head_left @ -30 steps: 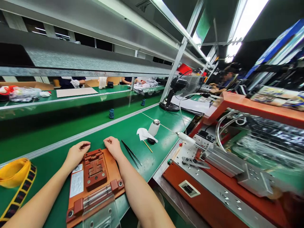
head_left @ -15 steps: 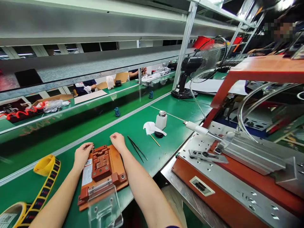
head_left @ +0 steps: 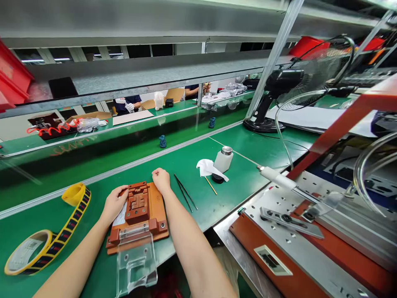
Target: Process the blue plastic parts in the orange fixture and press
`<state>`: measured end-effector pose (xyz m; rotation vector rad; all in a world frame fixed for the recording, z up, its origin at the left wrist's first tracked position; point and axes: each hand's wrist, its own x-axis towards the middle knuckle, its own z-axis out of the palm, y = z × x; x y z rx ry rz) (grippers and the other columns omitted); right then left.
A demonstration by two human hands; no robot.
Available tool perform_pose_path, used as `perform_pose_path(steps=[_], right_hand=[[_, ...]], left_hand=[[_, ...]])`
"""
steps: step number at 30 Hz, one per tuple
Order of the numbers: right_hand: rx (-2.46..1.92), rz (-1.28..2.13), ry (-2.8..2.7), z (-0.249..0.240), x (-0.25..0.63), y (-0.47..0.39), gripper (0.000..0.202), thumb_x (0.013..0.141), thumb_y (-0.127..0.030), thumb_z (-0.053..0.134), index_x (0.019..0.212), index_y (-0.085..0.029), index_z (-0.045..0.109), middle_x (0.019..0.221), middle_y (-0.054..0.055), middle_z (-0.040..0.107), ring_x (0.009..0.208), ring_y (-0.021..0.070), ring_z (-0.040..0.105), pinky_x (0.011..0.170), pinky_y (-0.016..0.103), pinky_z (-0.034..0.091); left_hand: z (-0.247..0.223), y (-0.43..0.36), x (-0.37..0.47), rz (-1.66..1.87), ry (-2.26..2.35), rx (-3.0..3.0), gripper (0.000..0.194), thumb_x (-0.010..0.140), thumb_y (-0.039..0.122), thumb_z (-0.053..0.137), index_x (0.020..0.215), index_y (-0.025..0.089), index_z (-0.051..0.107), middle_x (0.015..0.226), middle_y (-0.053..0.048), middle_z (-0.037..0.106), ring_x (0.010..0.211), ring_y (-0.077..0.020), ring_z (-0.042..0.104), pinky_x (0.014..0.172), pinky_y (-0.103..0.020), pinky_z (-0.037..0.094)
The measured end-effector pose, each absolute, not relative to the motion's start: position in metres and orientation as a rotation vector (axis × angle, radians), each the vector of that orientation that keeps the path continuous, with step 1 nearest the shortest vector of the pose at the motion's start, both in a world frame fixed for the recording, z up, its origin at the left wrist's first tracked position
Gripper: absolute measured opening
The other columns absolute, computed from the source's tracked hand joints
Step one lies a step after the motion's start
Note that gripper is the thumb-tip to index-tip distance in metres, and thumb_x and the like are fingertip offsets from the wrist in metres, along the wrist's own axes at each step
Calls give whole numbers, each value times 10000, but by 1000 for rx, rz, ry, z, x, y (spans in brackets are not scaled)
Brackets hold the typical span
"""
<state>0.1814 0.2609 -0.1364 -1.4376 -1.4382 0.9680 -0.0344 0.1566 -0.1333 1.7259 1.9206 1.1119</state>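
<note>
An orange-brown fixture (head_left: 158,205) with a raised, slotted nest block (head_left: 137,203) lies on the green bench top. Its clear hinged plate (head_left: 138,265) is folded open towards me and hangs over the bench's front edge. My left hand (head_left: 115,203) grips the fixture's left edge, covering part of a white label (head_left: 120,215). At the far right corner, my right hand (head_left: 161,180) is closed with its fingers curled under. Whatever those fingers hold is hidden. Black tweezers (head_left: 185,192) lie just right of that hand.
A yellow-edged roll of labels (head_left: 29,252) trails its strip at left. A white pump bottle (head_left: 223,160), white wipe (head_left: 208,168) and thin stick (head_left: 211,185) lie right. Beyond are a black fan (head_left: 273,99) and a metal-topped machine (head_left: 279,223). People sit across the bench.
The view has swung left, so everything sits further right. My left hand has moved further onto the fixture's edge, now covering more of the label. The fixture appears turned slightly.
</note>
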Motion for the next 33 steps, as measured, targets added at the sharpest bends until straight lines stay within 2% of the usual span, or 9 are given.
perform_pose_path(steps=[5, 10, 13, 15, 18, 21, 23, 26, 33], right_hand=[[-1549, 1064, -1507, -132, 183, 287, 133, 917, -220, 706, 804, -155, 680, 718, -4, 680, 624, 119, 635, 626, 251, 547], [-1638, 945, -1544, -119, 210, 340, 241, 1009, -364, 627, 1032, -126, 660, 890, 17, 686, 707, 122, 663, 652, 273, 586], [-1681, 739, -1586, -106, 227, 376, 223, 987, -283, 617, 1155, -139, 649, 1064, 90, 691, 885, 185, 692, 796, 344, 587], [-1680, 597, -1640, -96, 231, 397, 331, 950, -243, 607, 1267, -149, 621, 1258, 164, 632, 1108, 259, 651, 951, 401, 538], [-1629, 442, -1750, -85, 224, 424, 518, 930, -274, 580, 1435, -172, 519, 1497, 188, 466, 1362, 342, 463, 1119, 477, 410], [-1570, 375, -1863, -82, 209, 445, 591, 945, -312, 546, 1517, -211, 435, 1607, 137, 355, 1451, 366, 309, 1144, 512, 375], [-1557, 368, -1916, -84, 199, 456, 571, 955, -318, 529, 1513, -240, 440, 1617, 111, 349, 1459, 375, 275, 1113, 521, 404], [-1565, 369, -1953, -90, 189, 466, 517, 941, -300, 554, 1454, -261, 501, 1572, 110, 400, 1398, 383, 346, 1063, 522, 437], [-1608, 315, -1857, -95, 185, 449, 291, 892, -152, 541, 1169, -190, 619, 1345, 184, 491, 1237, 347, 458, 1007, 506, 445]], left_hand=[[-139, 161, -33, 1130, 1866, 1740, 470, 788, 547, 556, 1044, 208, 757, 1191, -127, 740, 1206, -335, 636, 1110, -492, 450], [-144, 162, -29, 1178, 1802, 1725, 392, 809, 499, 557, 986, 227, 776, 1159, -116, 751, 1190, -327, 654, 1101, -497, 471], [-146, 160, -25, 1209, 1781, 1716, 357, 837, 475, 548, 972, 241, 782, 1159, -106, 754, 1200, -313, 654, 1099, -488, 480], [-146, 160, -23, 1225, 1775, 1709, 336, 850, 457, 548, 969, 251, 785, 1156, -101, 755, 1198, -306, 658, 1090, -484, 490], [-148, 159, -20, 1252, 1775, 1700, 303, 863, 435, 562, 966, 260, 786, 1143, -101, 760, 1185, -305, 666, 1070, -488, 507], [-149, 160, -18, 1281, 1777, 1698, 263, 874, 424, 582, 950, 272, 784, 1121, -94, 766, 1173, -300, 673, 1051, -478, 525], [-150, 160, -16, 1295, 1776, 1701, 241, 878, 415, 593, 945, 281, 782, 1101, -86, 770, 1163, -295, 679, 1038, -470, 535], [-149, 160, -15, 1314, 1754, 1687, 215, 879, 389, 606, 952, 288, 782, 1091, -85, 771, 1162, -297, 679, 1037, -480, 535], [-143, 158, -13, 1335, 1715, 1594, 194, 860, 386, 638, 933, 287, 787, 1066, -101, 771, 1165, -319, 667, 1047, -515, 514]])
